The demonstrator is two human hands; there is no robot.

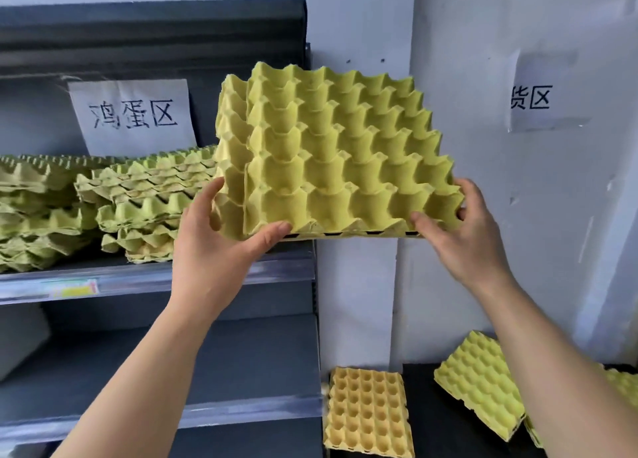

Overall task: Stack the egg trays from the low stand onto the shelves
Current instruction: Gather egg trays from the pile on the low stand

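Left grip (221, 250) and right grip (462, 236) clasp the near corners of tilted egg trays (338, 153), spread wide, seemingly to steady them for the shelf stack (148, 195) at left.

Tray stacks (138, 198) along shelf (138, 281), perhaps end-to-end

Left grip (221, 250) and right grip (464, 236) aloft, both curled.
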